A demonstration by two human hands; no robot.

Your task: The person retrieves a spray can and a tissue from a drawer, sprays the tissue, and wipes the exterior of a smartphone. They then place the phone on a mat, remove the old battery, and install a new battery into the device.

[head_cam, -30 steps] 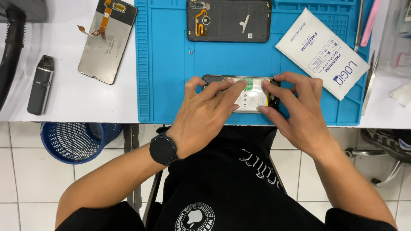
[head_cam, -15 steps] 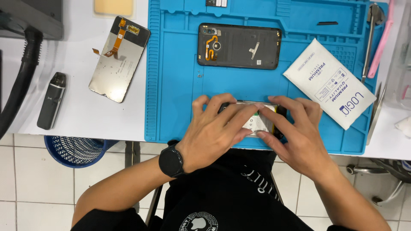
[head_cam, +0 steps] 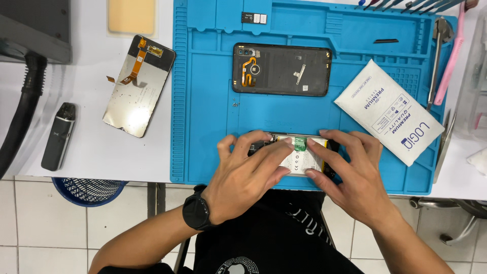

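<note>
Pressing down on an opened smartphone body (head_cam: 299,155) at the near edge of a blue silicone repair mat (head_cam: 208,101), a person bends both hands over the exposed battery (head_cam: 300,161) with its small green pull tab (head_cam: 299,145). The left hand (head_cam: 246,175), a black smartwatch (head_cam: 197,212) on its wrist, lies spread across the phone's left half with its fingers extended and flat, the longest reaching the green tab; the right hand (head_cam: 350,175) covers the right end, fingers curled lightly on the frame and the battery's edge. Neither hand closes around anything; both bear on the phone, fingertips meeting near the tab. The step in hand looks like work on the battery, seating it or preparing to free it, though which cannot be told from this view. The next move seems to call for steady, even pressure and a firm hold on the frame, so the thin cell is not bent. Farther up the mat lies the black back cover (head_cam: 282,69) with an orange flex cable, and to its right a white parts pouch (head_cam: 390,112). Off the mat to the left rest a detached display panel (head_cam: 138,86) and a small dark grey device (head_cam: 58,136), with metal tweezers (head_cam: 437,61) at far right.
</note>
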